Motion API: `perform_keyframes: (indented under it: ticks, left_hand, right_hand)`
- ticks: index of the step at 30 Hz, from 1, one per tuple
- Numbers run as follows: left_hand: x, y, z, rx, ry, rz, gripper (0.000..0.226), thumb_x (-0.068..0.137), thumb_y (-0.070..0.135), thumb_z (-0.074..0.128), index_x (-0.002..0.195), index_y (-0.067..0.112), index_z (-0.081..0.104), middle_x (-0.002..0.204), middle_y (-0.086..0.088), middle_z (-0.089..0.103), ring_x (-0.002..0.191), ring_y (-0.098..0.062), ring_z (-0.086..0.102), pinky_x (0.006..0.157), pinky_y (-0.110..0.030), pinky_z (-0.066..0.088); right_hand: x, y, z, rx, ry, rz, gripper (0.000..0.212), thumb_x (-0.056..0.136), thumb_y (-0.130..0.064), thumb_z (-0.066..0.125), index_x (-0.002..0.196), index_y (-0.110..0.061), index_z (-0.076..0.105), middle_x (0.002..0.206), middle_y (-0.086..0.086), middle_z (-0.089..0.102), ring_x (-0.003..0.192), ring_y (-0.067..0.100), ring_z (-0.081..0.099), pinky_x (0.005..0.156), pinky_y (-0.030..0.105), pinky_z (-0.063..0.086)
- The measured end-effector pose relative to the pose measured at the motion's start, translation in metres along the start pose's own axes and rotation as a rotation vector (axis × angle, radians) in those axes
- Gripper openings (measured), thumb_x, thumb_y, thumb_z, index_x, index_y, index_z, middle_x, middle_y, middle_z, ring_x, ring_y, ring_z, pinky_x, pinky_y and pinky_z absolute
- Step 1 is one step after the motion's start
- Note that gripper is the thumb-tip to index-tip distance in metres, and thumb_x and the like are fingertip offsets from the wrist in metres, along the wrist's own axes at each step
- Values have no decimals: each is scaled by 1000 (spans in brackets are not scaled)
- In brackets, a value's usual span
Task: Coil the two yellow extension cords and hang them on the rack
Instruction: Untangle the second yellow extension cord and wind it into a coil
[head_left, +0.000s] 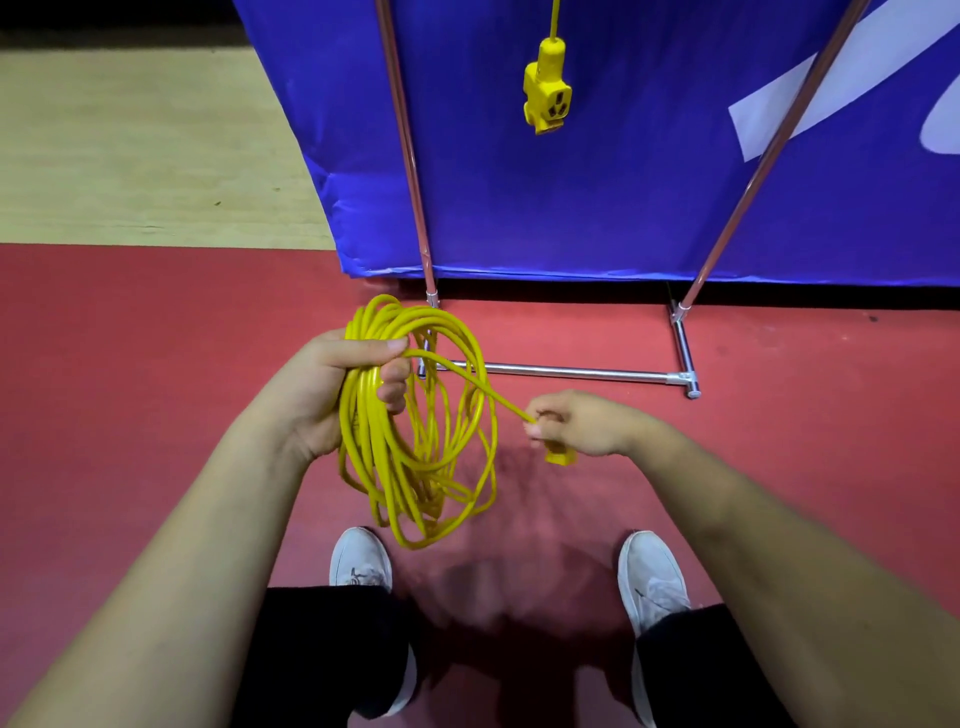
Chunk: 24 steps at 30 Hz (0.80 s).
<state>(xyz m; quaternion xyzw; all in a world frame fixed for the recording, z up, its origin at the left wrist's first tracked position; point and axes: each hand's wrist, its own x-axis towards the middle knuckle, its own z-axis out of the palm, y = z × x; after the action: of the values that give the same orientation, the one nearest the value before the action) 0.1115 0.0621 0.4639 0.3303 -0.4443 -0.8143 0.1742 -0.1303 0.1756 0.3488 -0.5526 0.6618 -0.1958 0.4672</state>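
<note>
A yellow extension cord (415, 431) hangs in a loose coil of several loops from my left hand (343, 384), which grips the top of the bundle. One strand runs from the coil down to my right hand (576, 423), which pinches the cord's end just above its yellow plug (560, 457). The other yellow cord's socket head (546, 93) dangles from above between the rack's two uprights; the part of it higher up is out of frame. The chrome rack (571, 371) stands just ahead of me, its base bar on the floor.
A blue banner (597, 197) stands right behind the rack. The floor is red mat (156, 338) under me and pale wood (130, 156) at the far left. My white shoes (361, 558) stand below the coil.
</note>
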Motion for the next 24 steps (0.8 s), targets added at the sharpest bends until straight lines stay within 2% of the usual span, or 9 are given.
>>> perform_keyframes:
  ticks: [3, 5, 8, 11, 13, 16, 18, 20, 24]
  left_hand:
    - [-1, 2, -2, 62, 52, -40, 20, 78, 8, 55, 93, -1, 64, 77, -19, 71, 65, -30, 71, 59, -33, 60]
    - [0, 1, 0, 58, -6, -101, 32, 79, 7, 52, 107, -4, 64, 100, -29, 69, 92, -41, 69, 76, -42, 59]
    - [-2, 0, 5, 60, -69, -127, 30, 81, 6, 50, 102, 0, 70, 110, -32, 65, 103, -45, 64, 86, -45, 55]
    - [0, 0, 5, 77, -59, -124, 26, 81, 8, 50, 84, 7, 76, 108, -31, 66, 100, -42, 66, 84, -43, 56]
    - [0, -3, 6, 69, -55, -139, 26, 81, 8, 52, 93, 1, 74, 106, -32, 66, 97, -41, 68, 78, -40, 59]
    - [-1, -11, 11, 141, -55, -160, 32, 79, 10, 56, 107, -2, 65, 100, -30, 69, 87, -39, 71, 70, -36, 60]
    - [-2, -12, 13, 179, -68, -146, 23, 73, 10, 64, 92, -2, 64, 76, -20, 70, 60, -30, 69, 54, -29, 55]
    - [-3, -10, 12, 171, -97, -119, 15, 71, 12, 67, 81, 3, 60, 58, -10, 56, 45, -22, 54, 45, -25, 47]
    - [1, -8, 10, 103, -94, -106, 8, 75, 12, 60, 78, 11, 53, 55, -5, 43, 44, -19, 42, 44, -24, 41]
  right_hand:
    - [-2, -3, -12, 172, 258, -2, 6, 98, -11, 52, 94, -8, 55, 62, 9, 47, 49, 12, 53, 45, 19, 35]
    - [-4, -10, -20, 262, 401, -55, 7, 98, -10, 52, 101, -10, 58, 56, 4, 40, 45, 13, 41, 42, 19, 29]
    - [-8, -29, -27, 234, 482, -126, 15, 96, -8, 54, 103, -11, 67, 51, -11, 38, 46, 6, 31, 45, 20, 25]
    - [-17, -60, -26, 90, 424, -200, 16, 94, -4, 57, 102, -3, 70, 48, -25, 54, 46, -5, 48, 49, 6, 32]
    - [-24, -83, -21, 55, 352, -265, 15, 93, -3, 58, 100, 0, 71, 47, -25, 54, 45, -6, 49, 48, 7, 34]
    - [-30, -111, -16, 19, 297, -324, 12, 91, -7, 62, 93, -1, 72, 50, -12, 49, 43, 0, 44, 47, 10, 31]
    - [-32, -119, -16, 18, 266, -330, 10, 91, -10, 63, 88, -4, 71, 54, -4, 51, 42, 3, 42, 44, 12, 30]
    - [-33, -114, -17, 14, 214, -301, 12, 90, -17, 66, 85, -7, 69, 60, 4, 53, 48, 5, 43, 45, 17, 34]
    - [-26, -76, -12, -110, -31, -196, 19, 90, -21, 66, 83, -5, 60, 70, 6, 54, 65, 18, 49, 66, 34, 46]
